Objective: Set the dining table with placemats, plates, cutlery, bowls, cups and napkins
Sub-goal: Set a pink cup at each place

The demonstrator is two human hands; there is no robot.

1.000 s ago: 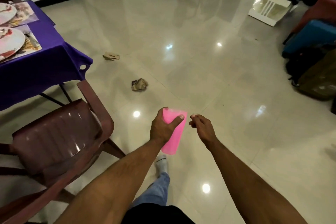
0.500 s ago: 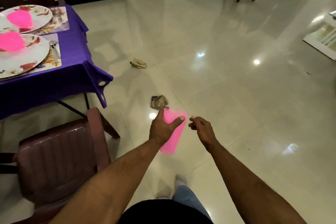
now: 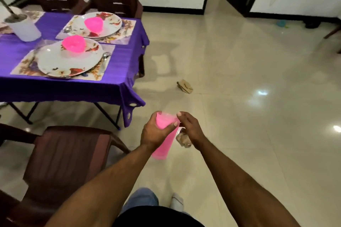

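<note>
Nearest, the left hand [image 3: 154,133] wraps its fingers round a tall pink plastic cup [image 3: 163,143] held above the floor, while the right hand [image 3: 190,127] pinches its rim. Beyond stands a dark brown plastic chair [image 3: 60,155], then the purple-clothed dining table [image 3: 77,88], bearing floral placemats, plates and pink bowls.

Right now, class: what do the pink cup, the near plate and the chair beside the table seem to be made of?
Pink cup in the left hand: translucent plastic, light glows through it.
Near plate: likely glazed ceramic or melamine, glossy with a floral print.
Chair: moulded brown plastic, ribbed and shiny.
</note>
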